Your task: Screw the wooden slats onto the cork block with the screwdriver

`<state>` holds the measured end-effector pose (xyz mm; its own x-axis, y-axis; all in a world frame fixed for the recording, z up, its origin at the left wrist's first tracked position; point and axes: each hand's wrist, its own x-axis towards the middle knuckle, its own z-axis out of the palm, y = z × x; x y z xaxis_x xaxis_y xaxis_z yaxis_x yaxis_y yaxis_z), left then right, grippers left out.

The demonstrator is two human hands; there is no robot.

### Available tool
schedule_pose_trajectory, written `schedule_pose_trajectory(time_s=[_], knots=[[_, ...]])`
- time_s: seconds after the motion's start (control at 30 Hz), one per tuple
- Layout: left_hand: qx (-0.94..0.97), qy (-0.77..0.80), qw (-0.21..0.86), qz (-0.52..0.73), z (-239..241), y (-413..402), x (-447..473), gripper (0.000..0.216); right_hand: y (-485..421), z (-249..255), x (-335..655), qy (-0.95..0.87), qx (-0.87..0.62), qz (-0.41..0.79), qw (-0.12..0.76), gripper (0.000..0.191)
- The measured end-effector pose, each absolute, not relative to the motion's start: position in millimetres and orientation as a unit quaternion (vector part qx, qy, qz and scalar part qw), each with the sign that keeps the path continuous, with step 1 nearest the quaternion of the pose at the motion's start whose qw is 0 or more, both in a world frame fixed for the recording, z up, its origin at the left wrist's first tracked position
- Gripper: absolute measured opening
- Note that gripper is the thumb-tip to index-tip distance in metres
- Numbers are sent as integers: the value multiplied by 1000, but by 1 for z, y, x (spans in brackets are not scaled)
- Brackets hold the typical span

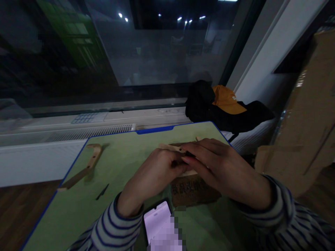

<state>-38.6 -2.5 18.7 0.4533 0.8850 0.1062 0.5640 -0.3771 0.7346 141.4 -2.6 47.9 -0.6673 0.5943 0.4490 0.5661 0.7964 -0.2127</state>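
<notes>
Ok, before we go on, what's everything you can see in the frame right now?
mat: one, green with a blue edge, on the table in front
wooden part: one, light wood, lying on the mat's left side
thin tool: one, dark, on the mat beside that part; kind unclear
wooden strip: one, light wood, between both hands
block: one, brown with markings, on the mat below the hands
phone: one, screen lit, by the left wrist
black bundle: one, on the sill behind the mat
cap: one, orange, on the bundle
cardboard boxes: count unclear, brown, far right
left hand: striped sleeve, fingers curled on the strip
right hand: striped sleeve, fingers laid over the strip; grip hidden
</notes>
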Motion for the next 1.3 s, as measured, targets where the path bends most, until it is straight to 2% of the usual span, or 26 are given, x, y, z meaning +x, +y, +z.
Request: schedule_pose_trajectory(time_s=[0.3, 0.53, 0.93, 1.3], knots=[[799, 439, 326, 253, 22, -4, -40, 15, -3, 46, 140, -911, -321, 17, 259, 28], [801, 437, 330, 242, 22, -5, -43, 19, -4, 47, 144, -918, -310, 42, 244, 37], [795, 436, 332, 262, 20, -4, -39, 15, -2, 47, 141, -916, -314, 56, 243, 28], [797, 408, 358, 265, 19, -4, -39, 18, -2, 44, 140, -913, -317, 5, 258, 24]])
